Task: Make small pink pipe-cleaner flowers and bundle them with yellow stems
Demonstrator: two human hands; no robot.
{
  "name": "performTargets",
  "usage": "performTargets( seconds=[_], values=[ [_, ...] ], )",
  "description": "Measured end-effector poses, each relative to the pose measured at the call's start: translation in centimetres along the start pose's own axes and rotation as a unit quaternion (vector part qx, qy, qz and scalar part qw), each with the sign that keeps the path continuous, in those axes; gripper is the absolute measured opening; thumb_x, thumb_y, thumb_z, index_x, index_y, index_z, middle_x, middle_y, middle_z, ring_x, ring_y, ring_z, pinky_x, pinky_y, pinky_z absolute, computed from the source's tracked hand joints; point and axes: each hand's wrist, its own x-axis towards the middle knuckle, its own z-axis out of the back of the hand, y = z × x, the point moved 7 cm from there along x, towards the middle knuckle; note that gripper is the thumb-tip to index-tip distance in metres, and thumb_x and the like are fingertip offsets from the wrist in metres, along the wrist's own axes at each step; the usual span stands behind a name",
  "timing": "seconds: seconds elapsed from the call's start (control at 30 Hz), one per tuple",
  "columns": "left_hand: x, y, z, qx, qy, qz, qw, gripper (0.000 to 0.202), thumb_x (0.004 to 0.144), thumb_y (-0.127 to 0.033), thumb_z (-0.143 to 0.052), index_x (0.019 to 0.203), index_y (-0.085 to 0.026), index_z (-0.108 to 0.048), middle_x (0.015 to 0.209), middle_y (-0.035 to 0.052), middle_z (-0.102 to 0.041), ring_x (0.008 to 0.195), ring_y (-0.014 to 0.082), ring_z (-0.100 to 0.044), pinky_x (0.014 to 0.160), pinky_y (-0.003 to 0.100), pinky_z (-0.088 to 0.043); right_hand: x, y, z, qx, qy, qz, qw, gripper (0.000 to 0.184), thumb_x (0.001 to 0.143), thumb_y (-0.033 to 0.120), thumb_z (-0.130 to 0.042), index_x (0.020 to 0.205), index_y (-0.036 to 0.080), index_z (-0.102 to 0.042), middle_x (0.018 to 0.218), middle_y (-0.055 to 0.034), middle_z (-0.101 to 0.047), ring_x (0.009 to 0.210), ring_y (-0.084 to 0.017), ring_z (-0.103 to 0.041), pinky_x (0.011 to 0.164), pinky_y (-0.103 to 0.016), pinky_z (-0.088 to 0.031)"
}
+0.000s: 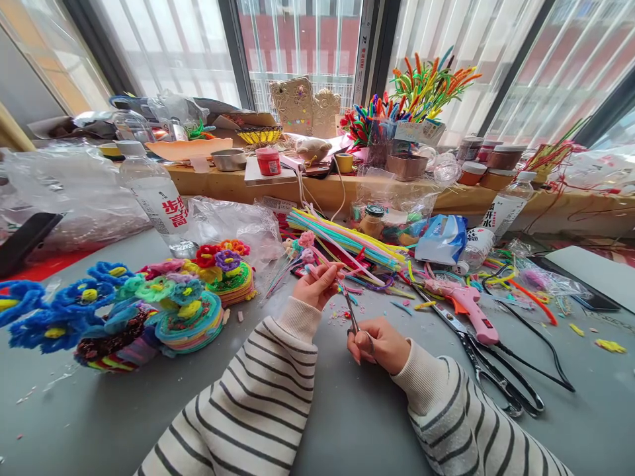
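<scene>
My left hand is raised above the grey tabletop, thumb and forefinger pinched together; whatever sits between them is too small for me to tell. My right hand is curled around the handles of a small pair of slim metal scissors, whose blades point up towards my left fingertips. Tiny pink clippings lie scattered just beyond the scissors. Behind my hands rests a bundle of long, fuzzy pastel pipe cleaners. To my right, a pink plastic glue gun lies beside big black-handled metal shears. To my left stand fuzzy blue flowers with yellow centres, near a round, layered turquoise-and-yellow fuzzy pot.
</scene>
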Motion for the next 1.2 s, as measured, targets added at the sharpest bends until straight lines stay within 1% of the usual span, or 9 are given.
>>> performTargets(
  seconds=[0.17, 0.27, 0.47, 0.53, 0.67, 0.73, 0.97, 1.03, 1.2],
  values=[
    [-0.1, 0.0, -0.1, -0.007, 0.005, -0.002, 1.0, 0.021, 0.051, -0.021, -0.069, 0.068, -0.011, -0.064, 0.055, -0.0016, -0.058, 0.046, 0.0013, -0.049, 0.047, 0.01, -0.041, 0.0, 0.0, -0.1, 0.005, 0.007, 0.01, 1.0, 0.057, 0.062, 0.067, -0.04, 0.046, 0.013, -0.048, 0.037, 0.0048, -0.034, 0.034, -0.004, -0.027, 0.036, -0.02, -0.018],
    [0.1, 0.1, 0.1, -0.016, 0.006, 0.005, 1.0, 0.017, 0.054, -0.018, -0.068, 0.068, -0.01, -0.064, 0.055, -0.0012, -0.059, 0.047, 0.0018, -0.05, 0.049, 0.011, -0.042, 0.1, -0.2, 0.2, -0.003, -0.016, -0.004, 1.0, 0.056, 0.06, 0.067, -0.042, 0.043, 0.014, -0.046, 0.036, 0.0045, -0.035, 0.034, -0.004, -0.027, 0.036, -0.02, -0.017],
    [0.4, 0.0, 0.3, -0.028, 0.013, -0.001, 1.0, 0.015, 0.054, -0.017, -0.067, 0.068, -0.011, -0.064, 0.055, -0.0014, -0.059, 0.048, 0.0021, -0.051, 0.05, 0.011, -0.043, 0.1, 0.0, 1.0, -0.031, -0.068, -0.025, 0.997, 0.055, 0.057, 0.066, -0.047, 0.039, 0.015, -0.044, 0.033, 0.0059, -0.029, 0.034, -0.004, -0.025, 0.036, -0.021, -0.017],
    [0.3, -0.1, 0.3, -0.028, 0.007, -0.006, 1.0, 0.014, 0.055, -0.017, -0.066, 0.068, -0.011, -0.064, 0.055, -0.0014, -0.059, 0.048, 0.0021, -0.051, 0.05, 0.011, -0.043, 0.0, 0.1, 0.9, -0.03, -0.061, -0.023, 0.997, 0.055, 0.057, 0.067, -0.045, 0.04, 0.015, -0.044, 0.034, 0.0059, -0.03, 0.034, -0.004, -0.025, 0.036, -0.021, -0.017],
    [-0.1, -0.1, 0.1, -0.025, -0.005, -0.009, 1.0, 0.011, 0.058, -0.016, -0.064, 0.067, -0.011, -0.064, 0.056, -0.0016, -0.058, 0.049, 0.0019, -0.051, 0.051, 0.011, -0.043, 0.0, 0.0, 0.1, -0.005, -0.01, -0.015, 1.0, 0.058, 0.058, 0.07, -0.04, 0.043, 0.014, -0.045, 0.035, 0.0057, -0.032, 0.033, -0.004, -0.026, 0.035, -0.02, -0.017],
    [-0.2, -0.1, 0.0, -0.025, -0.005, -0.009, 1.0, 0.01, 0.058, -0.015, -0.064, 0.067, -0.011, -0.064, 0.056, -0.0015, -0.058, 0.049, 0.0019, -0.051, 0.051, 0.011, -0.043, 0.0, 0.0, -0.1, 0.003, 0.004, -0.012, 1.0, 0.059, 0.058, 0.071, -0.039, 0.044, 0.014, -0.045, 0.035, 0.0059, -0.032, 0.032, -0.004, -0.026, 0.035, -0.02, -0.017],
    [-0.2, -0.1, -0.2, -0.025, 0.002, -0.01, 1.0, 0.009, 0.059, -0.015, -0.064, 0.067, -0.011, -0.064, 0.056, -0.0013, -0.057, 0.049, 0.0023, -0.051, 0.051, 0.011, -0.043, 0.1, 0.1, -0.3, 0.017, 0.011, -0.006, 1.0, 0.06, 0.057, 0.071, -0.039, 0.045, 0.013, -0.047, 0.034, 0.0061, -0.031, 0.033, -0.004, -0.026, 0.035, -0.02, -0.017],
    [-0.3, -0.1, -0.2, -0.025, 0.001, -0.01, 1.0, 0.009, 0.059, -0.015, -0.063, 0.067, -0.011, -0.063, 0.056, -0.0014, -0.057, 0.049, 0.0023, -0.051, 0.05, 0.011, -0.043, 0.1, 0.2, -0.1, 0.016, 0.002, -0.01, 1.0, 0.058, 0.057, 0.07, -0.041, 0.043, 0.014, -0.046, 0.034, 0.0062, -0.03, 0.033, -0.004, -0.025, 0.035, -0.02, -0.017],
    [-0.1, -0.3, -0.1, -0.029, -0.004, -0.021, 0.999, 0.008, 0.06, -0.015, -0.063, 0.068, -0.012, -0.063, 0.056, -0.0014, -0.057, 0.05, 0.0019, -0.051, 0.051, 0.01, -0.043, 0.0, 0.2, 0.7, -0.002, -0.054, -0.027, 0.998, 0.055, 0.058, 0.066, -0.046, 0.039, 0.014, -0.043, 0.034, 0.0067, -0.028, 0.034, -0.004, -0.023, 0.037, -0.021, -0.017]
  ],
)
